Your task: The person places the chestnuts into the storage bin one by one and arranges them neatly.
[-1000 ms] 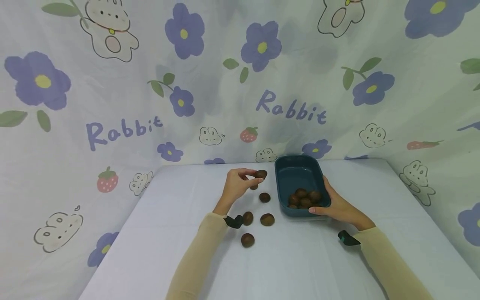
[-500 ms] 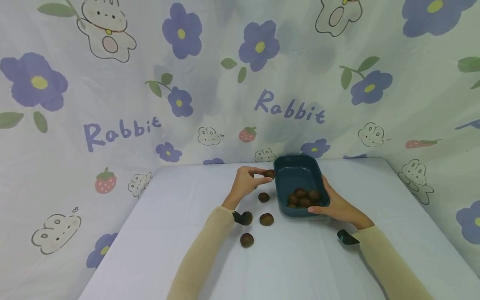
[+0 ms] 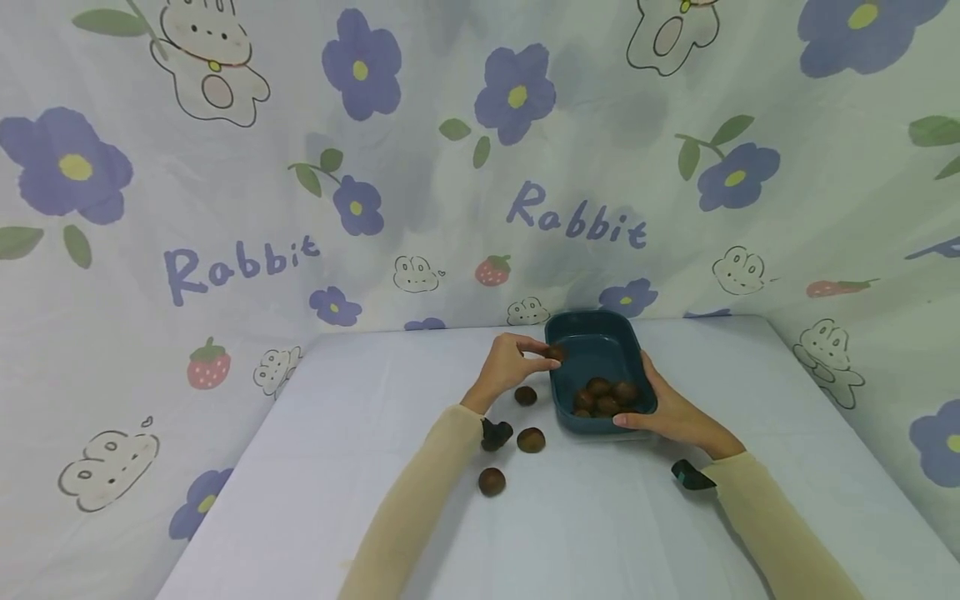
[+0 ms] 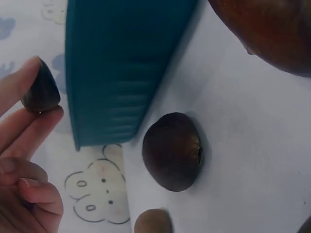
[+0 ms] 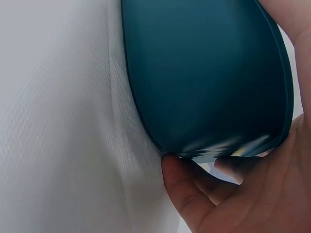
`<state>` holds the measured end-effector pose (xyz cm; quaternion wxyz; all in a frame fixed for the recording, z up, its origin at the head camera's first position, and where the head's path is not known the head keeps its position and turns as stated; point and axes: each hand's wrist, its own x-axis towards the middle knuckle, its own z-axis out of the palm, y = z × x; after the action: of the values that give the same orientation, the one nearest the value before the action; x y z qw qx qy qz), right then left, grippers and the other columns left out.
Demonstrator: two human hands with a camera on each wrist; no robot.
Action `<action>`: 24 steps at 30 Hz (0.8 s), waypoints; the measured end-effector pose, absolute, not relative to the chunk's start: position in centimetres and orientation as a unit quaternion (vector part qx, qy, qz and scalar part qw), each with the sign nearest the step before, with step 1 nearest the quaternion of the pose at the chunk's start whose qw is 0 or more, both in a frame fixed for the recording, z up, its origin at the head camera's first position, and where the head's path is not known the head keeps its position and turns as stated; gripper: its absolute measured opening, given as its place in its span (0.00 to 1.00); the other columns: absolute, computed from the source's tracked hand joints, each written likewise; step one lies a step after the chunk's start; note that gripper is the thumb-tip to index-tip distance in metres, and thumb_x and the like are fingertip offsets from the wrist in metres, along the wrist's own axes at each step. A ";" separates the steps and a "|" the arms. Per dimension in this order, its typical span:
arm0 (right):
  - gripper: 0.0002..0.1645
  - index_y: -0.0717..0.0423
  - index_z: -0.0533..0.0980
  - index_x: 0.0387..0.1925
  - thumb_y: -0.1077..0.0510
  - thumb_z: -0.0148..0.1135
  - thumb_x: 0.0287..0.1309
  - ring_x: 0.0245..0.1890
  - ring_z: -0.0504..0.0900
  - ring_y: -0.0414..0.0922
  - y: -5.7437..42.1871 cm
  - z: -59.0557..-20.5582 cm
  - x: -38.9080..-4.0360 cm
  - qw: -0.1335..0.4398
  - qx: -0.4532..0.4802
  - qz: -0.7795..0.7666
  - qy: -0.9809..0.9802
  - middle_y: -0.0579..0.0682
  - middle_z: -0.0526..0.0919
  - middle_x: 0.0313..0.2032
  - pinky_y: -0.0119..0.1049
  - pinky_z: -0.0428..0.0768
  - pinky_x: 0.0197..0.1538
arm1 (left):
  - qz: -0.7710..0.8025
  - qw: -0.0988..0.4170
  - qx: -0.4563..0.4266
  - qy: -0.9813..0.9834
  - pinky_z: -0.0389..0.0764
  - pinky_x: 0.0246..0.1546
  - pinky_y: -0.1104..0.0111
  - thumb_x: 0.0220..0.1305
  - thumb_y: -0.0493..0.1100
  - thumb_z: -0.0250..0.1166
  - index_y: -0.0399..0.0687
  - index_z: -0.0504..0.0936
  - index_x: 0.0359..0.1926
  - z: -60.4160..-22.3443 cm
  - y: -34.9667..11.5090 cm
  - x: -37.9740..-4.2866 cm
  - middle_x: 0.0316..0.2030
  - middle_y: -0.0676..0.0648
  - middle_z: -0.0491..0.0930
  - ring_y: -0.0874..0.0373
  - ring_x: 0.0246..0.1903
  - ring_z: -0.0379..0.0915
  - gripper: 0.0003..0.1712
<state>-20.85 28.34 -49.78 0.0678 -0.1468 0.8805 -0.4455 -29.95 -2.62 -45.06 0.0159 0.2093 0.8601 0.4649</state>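
My left hand (image 3: 510,367) pinches a brown chestnut (image 3: 556,353) between thumb and fingers, at the left rim of a dark teal box (image 3: 597,354). In the left wrist view the held chestnut (image 4: 43,90) is beside the box's ribbed wall (image 4: 114,77), the other fingers curled in. Several chestnuts (image 3: 606,398) lie at the box's near end. My right hand (image 3: 678,414) grips the near right corner, thumb over the front rim. In the right wrist view its fingers (image 5: 182,187) reach around the box (image 5: 204,77); the chestnuts inside cannot be seen there.
Left of the box, loose chestnuts lie on the white tabletop: one near the box (image 3: 526,396), one closer (image 3: 531,440), one nearest the person (image 3: 492,482). The left forearm and a black wrist device (image 3: 495,434) cover part of the table. A patterned cloth (image 3: 420,167) hangs behind.
My left hand has carried the pinched chestnut rightward from the table's far part to the box's left rim. The right hand keeps its grip on the box.
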 end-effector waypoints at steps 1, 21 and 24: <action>0.80 0.44 0.20 0.81 0.42 0.76 0.55 0.81 0.35 0.71 28.3 -49.8 -20.9 0.068 -0.146 -0.445 0.881 0.58 0.26 0.83 0.80 0.48 0.71 | 0.461 0.018 0.209 0.862 0.81 0.60 0.52 0.55 0.55 0.80 0.50 0.91 0.50 -45.1 -2.5 -30.0 0.48 0.51 0.90 0.53 0.57 0.81 0.24; 0.80 0.43 0.20 0.81 0.42 0.75 0.56 0.81 0.35 0.71 28.4 -49.9 -21.0 0.070 -0.145 -0.444 0.881 0.58 0.25 0.83 0.80 0.47 0.71 | 0.283 -0.003 0.236 0.930 0.83 0.53 0.61 0.59 0.57 0.77 0.54 0.90 0.52 -44.9 0.1 -29.7 0.53 0.52 0.88 0.58 0.50 0.82 0.23; 0.80 0.43 0.20 0.81 0.42 0.75 0.56 0.81 0.35 0.71 28.3 -49.9 -21.0 0.067 -0.147 -0.444 0.881 0.58 0.26 0.83 0.80 0.47 0.71 | 0.260 -0.007 0.246 0.933 0.84 0.47 0.62 0.58 0.57 0.78 0.55 0.90 0.51 -44.9 0.5 -29.6 0.50 0.54 0.89 0.59 0.45 0.83 0.22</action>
<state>-21.02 28.34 -49.88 0.0666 -0.1472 0.8811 -0.4444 -29.65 0.52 -44.87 -0.0066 0.2464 0.9335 0.2604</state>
